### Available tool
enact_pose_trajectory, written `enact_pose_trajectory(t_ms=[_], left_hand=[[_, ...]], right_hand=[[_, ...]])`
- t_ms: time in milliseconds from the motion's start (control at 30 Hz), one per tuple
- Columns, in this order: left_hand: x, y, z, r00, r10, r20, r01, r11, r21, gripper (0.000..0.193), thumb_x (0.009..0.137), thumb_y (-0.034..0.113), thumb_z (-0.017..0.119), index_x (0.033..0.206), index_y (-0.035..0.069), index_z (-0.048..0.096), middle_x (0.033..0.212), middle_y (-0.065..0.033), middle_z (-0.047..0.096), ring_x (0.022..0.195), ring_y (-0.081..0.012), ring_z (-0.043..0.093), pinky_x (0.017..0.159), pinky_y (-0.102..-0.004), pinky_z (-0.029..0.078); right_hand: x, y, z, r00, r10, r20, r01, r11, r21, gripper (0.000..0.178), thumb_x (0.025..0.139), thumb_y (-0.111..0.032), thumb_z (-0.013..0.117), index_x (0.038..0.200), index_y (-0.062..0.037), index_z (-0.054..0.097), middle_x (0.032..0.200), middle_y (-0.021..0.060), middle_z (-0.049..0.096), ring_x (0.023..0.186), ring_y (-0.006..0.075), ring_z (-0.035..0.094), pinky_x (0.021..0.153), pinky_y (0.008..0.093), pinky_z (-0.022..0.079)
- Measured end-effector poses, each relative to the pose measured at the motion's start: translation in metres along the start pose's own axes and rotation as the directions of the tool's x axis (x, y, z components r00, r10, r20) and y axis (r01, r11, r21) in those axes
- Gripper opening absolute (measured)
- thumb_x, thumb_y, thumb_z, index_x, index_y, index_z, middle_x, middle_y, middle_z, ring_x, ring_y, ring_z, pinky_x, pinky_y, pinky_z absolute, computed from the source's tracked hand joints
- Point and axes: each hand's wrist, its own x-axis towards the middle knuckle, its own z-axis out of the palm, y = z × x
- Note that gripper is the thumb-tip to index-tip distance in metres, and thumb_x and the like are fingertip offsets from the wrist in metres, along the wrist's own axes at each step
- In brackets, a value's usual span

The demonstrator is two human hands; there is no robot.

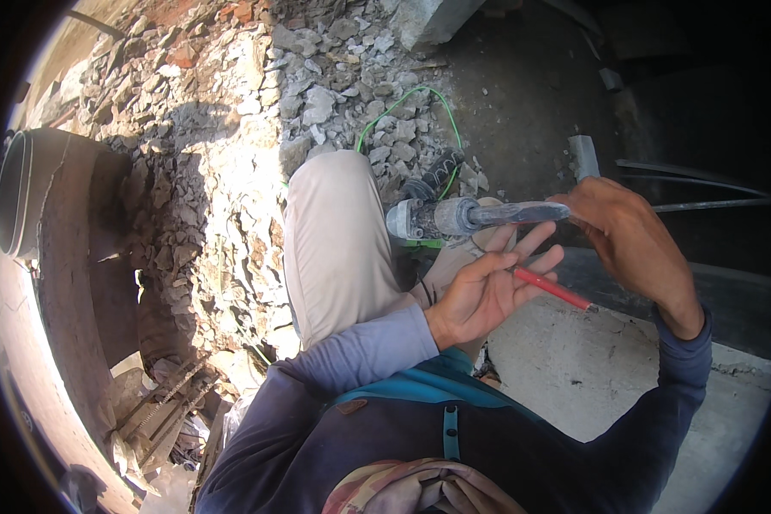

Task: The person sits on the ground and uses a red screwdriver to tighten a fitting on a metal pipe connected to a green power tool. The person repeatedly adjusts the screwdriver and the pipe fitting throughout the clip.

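Observation:
My left hand [481, 295] is palm up, fingers partly spread. A red pen-like stick [553, 289] with a dark tip is lodged between its fingers. Just above those fingers lies a power tool [437, 218], with a grey front end that tapers to a blunt tip and a little green underneath; it resembles a demolition hammer. My right hand [630, 236] is at that tip, its fingers curled together. Whatever they pinch, if anything, is hidden. Beside the tool is my bent left knee [338, 223] in beige trousers.
Broken concrete rubble [223, 180] covers the ground ahead and to the left. A green cord [391, 107] loops over it. A large round-mouthed pipe [26, 193] stands at far left. Thin metal strips [702, 180] lie at right, beyond a concrete slab [565, 364].

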Motion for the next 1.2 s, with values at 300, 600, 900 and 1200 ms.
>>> enact_pose_trajectory(t_ms=[300,600,900,1200], left_hand=[[0.001,0.002,0.005,0.998,0.049,-0.033,-0.051,0.998,-0.034,0.079,0.111,0.011,0.053,0.176,0.023,0.010,0.181,-0.0112,0.029,0.162,-0.0329,0.040,0.127,-0.0482,0.047],[-0.002,0.003,0.007,0.997,0.047,-0.068,-0.051,0.996,-0.067,0.073,0.112,0.015,0.054,0.176,0.024,0.018,0.180,-0.0094,0.031,0.157,-0.0308,0.048,0.126,-0.0471,0.049],[-0.006,0.006,0.001,0.998,-0.012,0.066,0.008,0.998,0.055,0.071,0.110,0.030,0.062,0.174,0.027,0.030,0.183,-0.0051,0.025,0.164,-0.0295,0.036,0.127,-0.0619,0.043],[-0.004,0.005,-0.011,0.999,0.002,-0.042,0.006,0.984,0.179,0.066,0.115,0.042,0.057,0.172,0.018,0.032,0.178,-0.0106,0.033,0.161,-0.0317,0.040,0.124,-0.0562,0.048]], right_hand=[[-0.007,-0.015,-0.027,0.977,0.006,0.215,0.008,0.998,-0.063,0.095,0.076,-0.052,0.095,0.151,-0.0038,0.062,0.149,0.0215,0.056,0.137,0.0405,0.056,0.111,0.0515,0.052],[-0.012,-0.026,-0.018,0.990,-0.031,0.140,0.048,0.992,-0.118,0.079,0.067,-0.039,0.096,0.137,-0.0092,0.072,0.147,0.0229,0.053,0.137,0.0449,0.054,0.107,0.0576,0.052],[-0.015,-0.031,-0.010,0.995,0.038,0.087,-0.029,0.995,-0.099,0.065,0.071,-0.034,0.091,0.130,-0.0104,0.076,0.128,0.0175,0.060,0.120,0.0366,0.060,0.090,0.0521,0.053],[-0.020,-0.028,-0.013,0.850,0.465,0.246,-0.523,0.798,0.298,0.035,0.101,-0.023,0.073,0.130,-0.0034,0.071,0.098,0.0166,0.069,0.089,0.0347,0.072,0.076,0.0459,0.053]])
